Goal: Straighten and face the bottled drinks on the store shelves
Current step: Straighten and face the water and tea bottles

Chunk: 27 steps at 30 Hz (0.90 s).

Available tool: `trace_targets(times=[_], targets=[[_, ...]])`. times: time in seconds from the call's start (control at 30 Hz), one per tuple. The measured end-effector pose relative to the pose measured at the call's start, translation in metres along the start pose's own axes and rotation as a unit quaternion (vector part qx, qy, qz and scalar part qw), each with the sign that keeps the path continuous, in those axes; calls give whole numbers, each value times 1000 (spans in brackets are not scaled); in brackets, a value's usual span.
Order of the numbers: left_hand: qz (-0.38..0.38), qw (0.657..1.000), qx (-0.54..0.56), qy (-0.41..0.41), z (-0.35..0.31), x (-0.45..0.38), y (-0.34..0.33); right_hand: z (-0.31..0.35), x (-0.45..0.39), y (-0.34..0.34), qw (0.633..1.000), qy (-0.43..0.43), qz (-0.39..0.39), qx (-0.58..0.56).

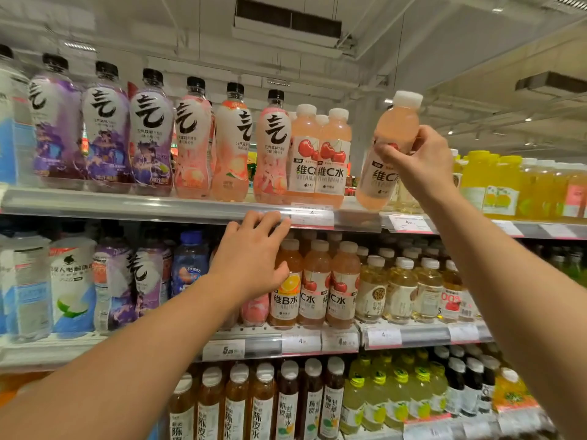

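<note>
My right hand [419, 160] grips a pink cherry vitamin C bottle [386, 173] with a white cap, held tilted in the air just right of two matching bottles [317, 160] on the top shelf [143, 206]. My left hand [254, 258] hangs lower, in front of the middle shelf, its fingers loosely curled near the top shelf's front rail and holding nothing. An orange vitamin B bottle [286, 300] stands right behind that hand, beside two more cherry bottles [330, 290].
Purple and pink sparkling water bottles [152, 134] line the top shelf to the left. Yellow juice bottles [495, 182] stand to the right. Pale tea bottles [400, 290] fill the middle shelf's right side. Brown and green drinks [286, 404] fill the bottom shelf. Price tags [313, 217] run along the rails.
</note>
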<state>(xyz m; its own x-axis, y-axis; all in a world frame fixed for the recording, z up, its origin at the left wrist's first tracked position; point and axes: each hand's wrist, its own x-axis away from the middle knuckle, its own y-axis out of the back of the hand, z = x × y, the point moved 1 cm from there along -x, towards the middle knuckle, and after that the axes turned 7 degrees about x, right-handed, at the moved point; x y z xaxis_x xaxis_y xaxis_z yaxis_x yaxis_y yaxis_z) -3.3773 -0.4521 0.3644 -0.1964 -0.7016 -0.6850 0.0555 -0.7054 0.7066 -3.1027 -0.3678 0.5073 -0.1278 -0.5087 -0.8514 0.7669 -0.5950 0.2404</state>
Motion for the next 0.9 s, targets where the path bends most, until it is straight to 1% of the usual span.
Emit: trace_targets(times=[0.1, 0.27, 0.37, 0.43, 0.6, 0.77, 0.83, 0.9], targets=[[5, 1000, -2, 1, 0, -1, 2, -7, -13, -6, 1000, -7, -9, 17], [11, 1000, -3, 4, -1, -1, 2, -16, -28, -18, 999, -27, 19, 8], [12, 1000, -2, 3, -1, -2, 2, -16, -32, -28, 997, -22, 74, 1], [11, 1000, -2, 4, -1, -2, 2, -18, -34, -35, 993, -34, 112, -9], [8, 1000, -1, 3, 0, -1, 2, -22, -43, -40, 984, -77, 156, -41], [9, 1000, -3, 5, -1, -1, 1, -26, -38, -43, 964, -123, 217, -87], [10, 1000, -5, 5, -1, -1, 1, -30, -28, -46, 968, -106, 210, -87], [12, 1000, -5, 5, -1, -1, 1, -33, -20, -49, 979, -79, 175, -63]])
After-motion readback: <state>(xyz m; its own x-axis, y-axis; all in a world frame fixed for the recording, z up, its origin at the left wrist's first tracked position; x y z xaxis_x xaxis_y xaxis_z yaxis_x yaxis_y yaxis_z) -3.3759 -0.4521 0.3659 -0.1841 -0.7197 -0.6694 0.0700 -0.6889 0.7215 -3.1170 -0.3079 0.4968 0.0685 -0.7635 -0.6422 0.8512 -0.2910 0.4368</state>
